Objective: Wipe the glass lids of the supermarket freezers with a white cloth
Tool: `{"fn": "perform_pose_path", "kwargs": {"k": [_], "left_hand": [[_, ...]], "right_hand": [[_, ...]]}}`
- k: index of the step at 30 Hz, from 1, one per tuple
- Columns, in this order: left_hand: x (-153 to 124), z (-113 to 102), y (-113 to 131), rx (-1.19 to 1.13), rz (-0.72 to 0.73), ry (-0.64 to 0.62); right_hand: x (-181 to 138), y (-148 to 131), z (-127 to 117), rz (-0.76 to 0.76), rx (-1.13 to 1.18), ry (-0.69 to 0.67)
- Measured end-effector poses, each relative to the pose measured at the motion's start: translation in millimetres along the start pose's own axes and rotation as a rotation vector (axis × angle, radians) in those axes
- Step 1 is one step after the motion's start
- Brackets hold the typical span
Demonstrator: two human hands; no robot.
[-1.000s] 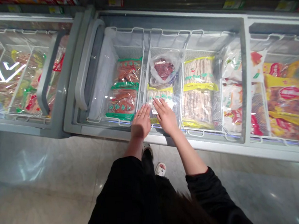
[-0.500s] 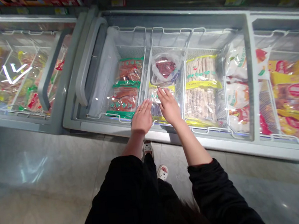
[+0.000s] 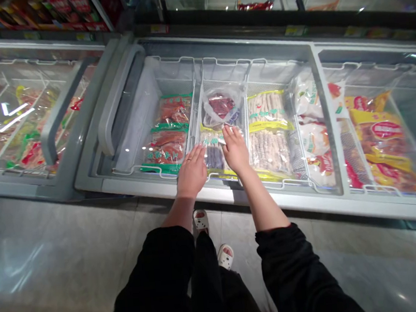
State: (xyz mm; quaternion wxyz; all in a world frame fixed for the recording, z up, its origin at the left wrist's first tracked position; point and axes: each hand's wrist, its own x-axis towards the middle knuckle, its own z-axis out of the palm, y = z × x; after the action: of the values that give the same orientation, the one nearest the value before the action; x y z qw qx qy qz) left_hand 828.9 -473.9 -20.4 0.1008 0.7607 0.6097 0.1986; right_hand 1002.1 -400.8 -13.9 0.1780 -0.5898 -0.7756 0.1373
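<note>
Right hand point(image 3: 236, 151): fingers extended, slightly parted, over yellow-edged packet point(image 3: 214, 156), frame centre. Left hand point(image 3: 192, 172): fingers extended, close together, by its left edge. Wire basket point(image 3: 225, 63) around. Light, even, flat-fingered pressure probably suits best.

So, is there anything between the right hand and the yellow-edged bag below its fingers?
Probably yes: the glass lid appears to lie over the compartments, between the flat right hand and the yellow-edged bag beneath.
</note>
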Motion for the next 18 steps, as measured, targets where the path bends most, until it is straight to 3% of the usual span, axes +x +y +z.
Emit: {"fn": "perform_pose_path", "kwargs": {"k": [4,8,10,14,18], "left_hand": [[0,1,-2,-0.025,0.005,0.018],[-1,0,-1,0.002,0.02,0.02],[-1,0,0,0.012,0.023,0.019],[-1,-2,1,0.021,0.012,-0.001],[1,-2,0,0.018,-0.009,-0.045]], "right_hand": [[-22,-21,2,-0.171,0.002,-0.103],[-68,-6,-9,-0.158,0.002,-0.112],[-72,6,-15,-0.116,-0.011,-0.096],[-31,14,-15,-0.009,-0.064,-0.037],[16,-7,-1,0.012,-0.115,-0.027]]}}
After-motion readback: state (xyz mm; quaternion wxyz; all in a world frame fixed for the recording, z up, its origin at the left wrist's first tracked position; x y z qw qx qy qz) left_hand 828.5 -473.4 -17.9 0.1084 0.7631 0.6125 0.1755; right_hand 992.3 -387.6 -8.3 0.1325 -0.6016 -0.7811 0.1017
